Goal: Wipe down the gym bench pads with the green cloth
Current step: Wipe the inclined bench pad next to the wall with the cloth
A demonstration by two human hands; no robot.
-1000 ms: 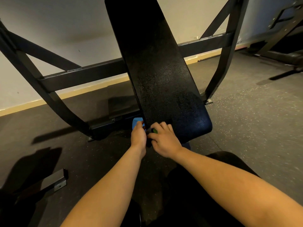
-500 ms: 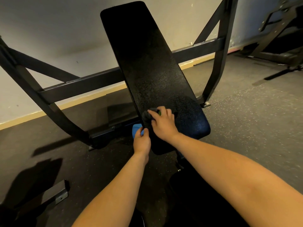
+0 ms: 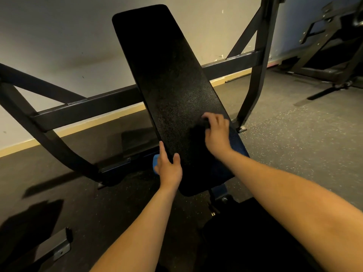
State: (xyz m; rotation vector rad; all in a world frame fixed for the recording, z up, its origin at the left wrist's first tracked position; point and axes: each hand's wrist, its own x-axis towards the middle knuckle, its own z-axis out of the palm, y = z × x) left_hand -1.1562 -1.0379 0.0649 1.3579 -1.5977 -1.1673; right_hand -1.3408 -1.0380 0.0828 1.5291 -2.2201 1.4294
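Observation:
A long black back pad [image 3: 169, 75] of a gym bench slants up and away from me in the head view. My right hand [image 3: 217, 134] presses a cloth [image 3: 198, 132] flat against the pad's lower right part; the cloth looks dark in the shadow and is mostly covered by my fingers. My left hand [image 3: 169, 166] grips the pad's lower left edge, thumb on top and fingers along the side. A black seat pad [image 3: 255, 236] lies below, close to me.
The black steel frame [image 3: 88, 108] crosses behind the pad, with an upright [image 3: 257, 71] at the right. A blue object [image 3: 155, 160] sits on the floor by my left hand. Another machine [image 3: 330, 55] stands at far right. The rubber floor [image 3: 294, 144] is speckled.
My right hand has slid the cloth up and to the right along the pad. My left hand has moved from beside the right hand to the pad's left edge.

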